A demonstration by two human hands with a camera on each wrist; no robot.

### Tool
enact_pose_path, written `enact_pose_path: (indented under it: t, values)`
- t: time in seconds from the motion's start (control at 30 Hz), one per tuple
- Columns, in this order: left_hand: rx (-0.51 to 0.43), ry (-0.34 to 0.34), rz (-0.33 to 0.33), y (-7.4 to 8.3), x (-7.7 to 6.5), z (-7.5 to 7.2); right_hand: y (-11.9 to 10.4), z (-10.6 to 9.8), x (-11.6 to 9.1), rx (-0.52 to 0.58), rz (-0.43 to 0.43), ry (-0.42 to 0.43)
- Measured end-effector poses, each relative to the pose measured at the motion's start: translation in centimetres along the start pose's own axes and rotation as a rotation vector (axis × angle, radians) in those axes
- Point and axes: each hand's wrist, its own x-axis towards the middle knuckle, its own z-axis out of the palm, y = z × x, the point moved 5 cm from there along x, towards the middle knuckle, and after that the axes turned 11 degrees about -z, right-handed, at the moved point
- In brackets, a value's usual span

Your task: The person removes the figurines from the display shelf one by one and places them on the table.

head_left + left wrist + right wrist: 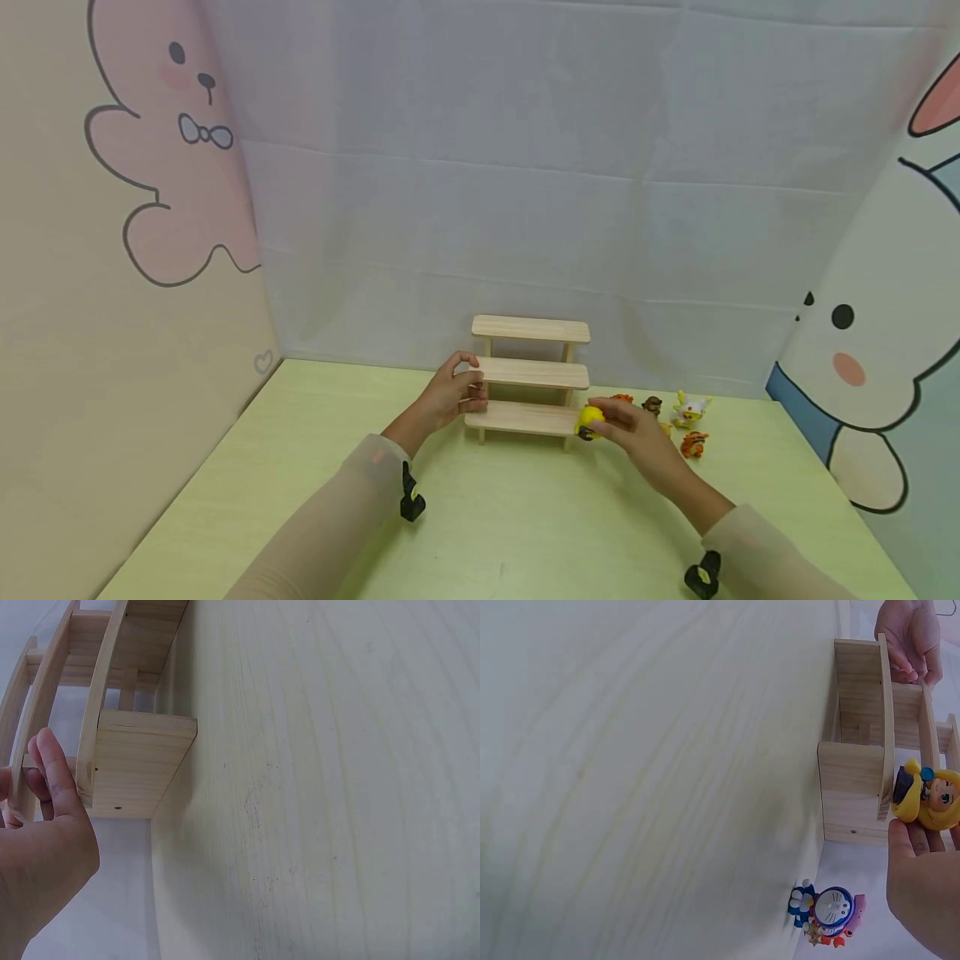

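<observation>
A small three-tier wooden display shelf (527, 372) stands near the back of the table. My left hand (450, 392) grips its left end, with fingers at the middle and bottom boards; in the left wrist view the hand (49, 847) has its fingers around the middle board's end. With its fingertips, my right hand (637, 433) holds a yellow-haired figurine (589, 422) at the right end of the bottom board. In the right wrist view, the figurine (930, 796) shows a face, long yellow hair and a blue bow, and it overlaps the boards' ends.
Right of the shelf stand several small figurines, among them a white and yellow one (689, 409), an orange striped one (693, 444) and a brown one (652, 406). A blue and white cat figurine (832, 909) shows in the right wrist view. A white cloth (480, 208) hangs behind the table.
</observation>
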Motion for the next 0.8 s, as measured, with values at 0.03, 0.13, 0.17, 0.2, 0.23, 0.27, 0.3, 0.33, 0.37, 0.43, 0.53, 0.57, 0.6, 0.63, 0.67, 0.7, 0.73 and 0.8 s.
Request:
enact_pose_path:
  t: [0.03,0.13,0.17,0.2,0.23,0.27,0.3,0.33,0.37,0.43,0.53,0.57,0.6,0.63,0.67,0.7,0.73,0.8]
  values:
    - [0.0,0.0,-0.001,0.0,0.0,0.0,0.0,-0.2,-0.1,-0.004,-0.008,-0.005]
    - [0.002,0.001,0.0,0.1,0.0,0.0,0.1,-0.7,-0.5,-0.013,-0.026,-0.013]
    - [0.004,0.001,0.0,0.1,-0.1,0.0,0.1,-0.9,-0.7,-0.016,-0.032,-0.02]
    - [0.005,0.001,0.001,0.1,-0.1,0.0,0.2,-1.1,-0.8,-0.016,-0.028,-0.02]
    - [0.007,0.0,0.002,0.1,-0.1,0.0,0.3,-1.3,-1.0,-0.024,-0.023,-0.024]
    - [0.008,0.0,0.003,0.1,-0.1,0.1,0.4,-1.5,-1.2,-0.03,-0.014,-0.025]
    - [0.007,0.0,0.003,0.1,-0.1,0.1,0.6,-1.7,-1.3,-0.034,-0.004,-0.031]
    - [0.007,0.0,0.004,0.1,0.0,0.1,0.7,-1.9,-1.5,-0.034,0.01,-0.033]
    - [0.006,0.001,0.004,0.1,0.0,0.1,0.8,-2.0,-1.7,-0.029,0.02,-0.039]
    - [0.001,0.003,0.003,0.1,0.0,0.1,1.1,-2.4,-2.0,-0.032,0.04,-0.044]
    - [-0.007,0.005,0.0,0.0,0.0,0.0,1.5,-2.7,-2.4,-0.01,0.061,-0.052]
    - [-0.008,0.005,0.0,0.0,0.0,0.0,1.7,-2.8,-2.5,0.002,0.062,-0.059]
    - [-0.008,0.004,0.0,0.0,0.0,0.0,1.8,-2.9,-2.6,0.005,0.063,-0.06]
    - [-0.01,0.002,0.0,0.0,0.1,0.0,2.0,-3.0,-2.7,0.013,0.064,-0.064]
    - [-0.011,0.0,-0.001,0.0,0.1,0.0,2.2,-3.0,-2.8,0.025,0.068,-0.068]
    - [-0.011,-0.002,-0.001,0.0,0.1,0.0,2.3,-3.1,-2.8,0.036,0.071,-0.072]
    - [-0.011,-0.004,-0.001,0.0,0.2,-0.1,2.5,-3.1,-2.9,0.053,0.076,-0.076]
    - [-0.014,-0.005,-0.002,-0.1,0.3,-0.1,2.8,-3.2,-3.1,0.063,0.09,-0.078]
